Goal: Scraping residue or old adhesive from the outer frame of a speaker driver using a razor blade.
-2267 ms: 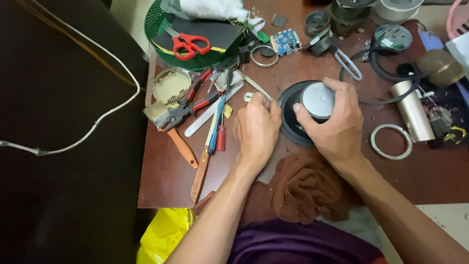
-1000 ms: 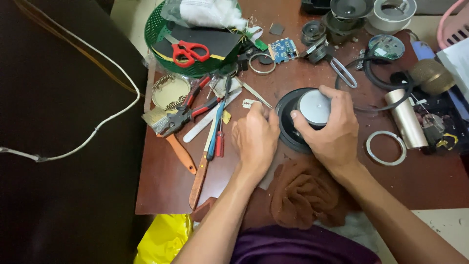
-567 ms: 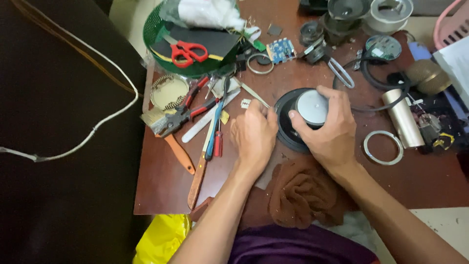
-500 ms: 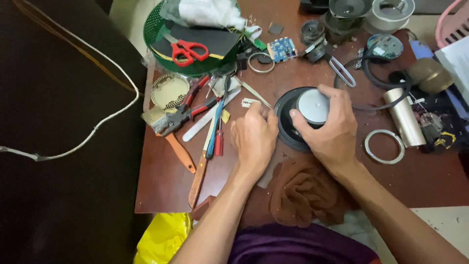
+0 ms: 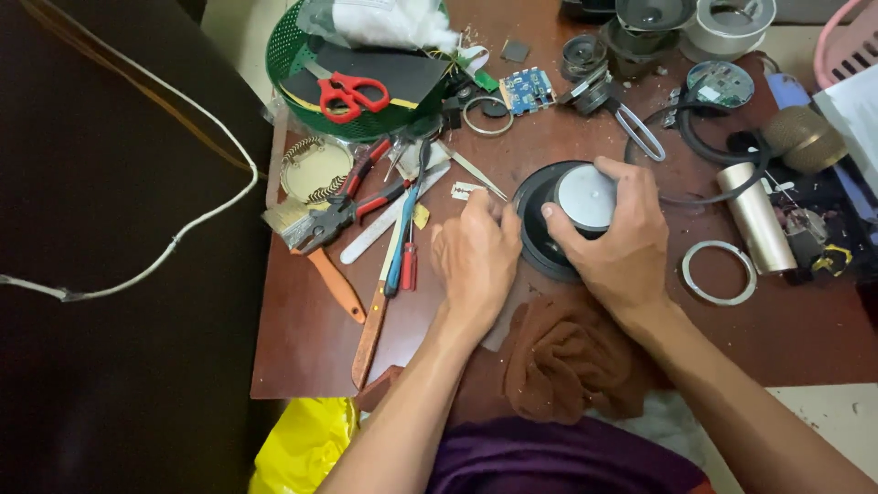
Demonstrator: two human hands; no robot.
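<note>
- Little has changed over the last moments — my right hand point(image 5: 615, 240) stays wrapped over the speaker driver point(image 5: 569, 218), and my left hand point(image 5: 476, 261) has stayed at its left rim, only edging a touch.
- That steadiness tells me, as a judgement, that I am still bracing and working the same spot rather than moving on.
- My right hand is closed around the driver's round silver magnet cap, fingers curled over its top and far side, thumb on the near left.
- My left hand is narrow, fingertips pinched together at the black rim; whether they pinch a small tool or part I cannot tell.
- The speaker driver sits on the brown desk point(image 5: 311, 357) right between both hands, just above the crumpled brown cloth point(image 5: 567, 361).
- To the left lie pliers point(image 5: 334, 220), screwdrivers point(image 5: 402, 247) and a green basket point(image 5: 293, 64) with red scissors point(image 5: 352, 93); a metal ring point(image 5: 719, 272) lies to the right.
</note>
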